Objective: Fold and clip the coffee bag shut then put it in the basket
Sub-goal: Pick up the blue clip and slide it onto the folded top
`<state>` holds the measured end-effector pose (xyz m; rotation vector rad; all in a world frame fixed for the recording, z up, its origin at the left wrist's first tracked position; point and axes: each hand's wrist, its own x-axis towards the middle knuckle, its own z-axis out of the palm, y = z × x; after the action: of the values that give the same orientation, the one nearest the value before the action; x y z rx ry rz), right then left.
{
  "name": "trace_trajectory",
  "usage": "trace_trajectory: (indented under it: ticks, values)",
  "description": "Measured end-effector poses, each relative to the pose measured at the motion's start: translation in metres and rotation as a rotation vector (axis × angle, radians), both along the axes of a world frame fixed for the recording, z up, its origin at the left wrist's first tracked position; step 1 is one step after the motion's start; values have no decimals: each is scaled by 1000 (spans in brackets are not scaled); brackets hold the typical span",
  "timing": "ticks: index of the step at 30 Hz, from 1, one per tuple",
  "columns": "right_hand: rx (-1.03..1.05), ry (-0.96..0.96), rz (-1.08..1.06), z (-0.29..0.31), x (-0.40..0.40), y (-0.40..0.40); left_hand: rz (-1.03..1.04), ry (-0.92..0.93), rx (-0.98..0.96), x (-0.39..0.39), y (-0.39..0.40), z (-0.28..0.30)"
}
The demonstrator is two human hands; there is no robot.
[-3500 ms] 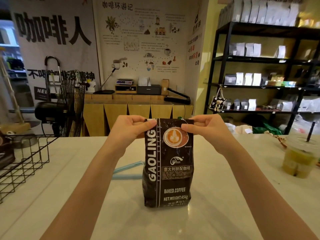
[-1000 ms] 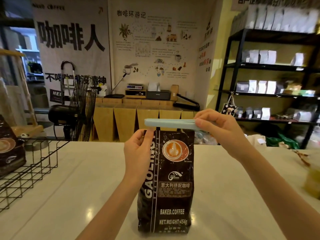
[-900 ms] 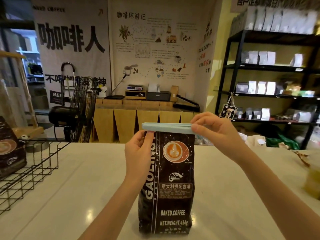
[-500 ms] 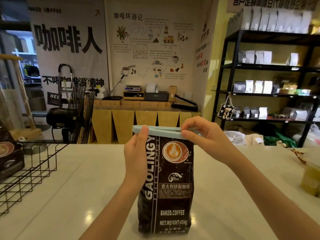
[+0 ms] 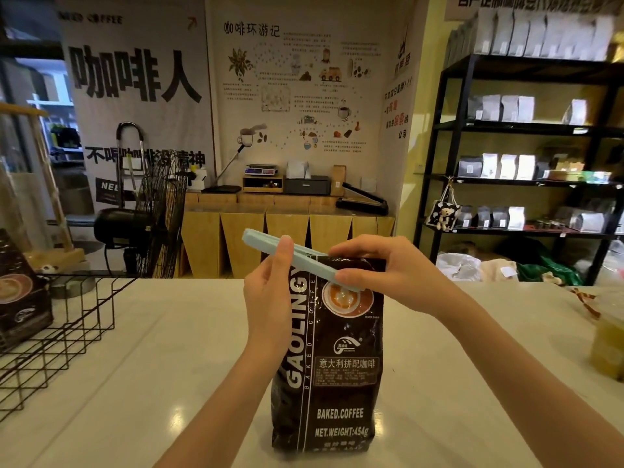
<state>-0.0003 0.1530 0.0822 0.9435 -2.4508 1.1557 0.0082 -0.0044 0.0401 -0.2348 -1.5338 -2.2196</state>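
Note:
A dark brown coffee bag (image 5: 332, 373) with white lettering stands upright on the white counter, its top folded over. A long pale blue sealing clip (image 5: 305, 260) lies slanted across the bag's top, its left end raised above the bag and its right end lower over the cup logo. My left hand (image 5: 270, 298) holds the bag's upper left edge, fingers touching the clip. My right hand (image 5: 385, 275) pinches the clip's right end against the bag's top. The black wire basket (image 5: 57, 332) stands at the left.
A second dark coffee bag (image 5: 20, 298) sits inside the basket. A plastic cup with a yellow-green drink (image 5: 607, 346) stands at the counter's right edge. Behind the counter are a black fan (image 5: 152, 214), a wooden cabinet and black shelves with bags.
The clip was level along the bag's top half a second ago; now it is tilted, left end up and right end down over the logo. My right hand has dropped slightly with it.

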Motion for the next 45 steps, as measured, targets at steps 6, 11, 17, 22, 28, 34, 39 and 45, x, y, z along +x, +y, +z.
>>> trace_trajectory:
  ticks: [6, 11, 17, 22, 28, 34, 39, 45]
  values:
    - [-39, -20, 53, 1, 1, -3, 8, -80, 97, 3, 0, -3]
    - [-289, -127, 43, -14, 0, -2, 38, -94, 119, 3, -1, -3]
    - [-602, -212, -59, -42, 1, 15, -45, -126, 81, -2, -9, -11]
    - [-701, -169, -132, -44, 1, 16, -174, -107, 0, -7, -16, -12]
    - [-723, -181, -119, -42, 5, 13, -184, 1, -290, -13, -39, -5]
    - [-752, -261, -109, -40, 7, 15, -69, 92, -286, -4, -25, -2]
    - [-720, -340, -92, -40, 6, 19, -58, 68, -218, -2, -15, -7]
    - [-730, -436, 34, -35, 5, 25, -18, 79, -166, 2, -6, -9]
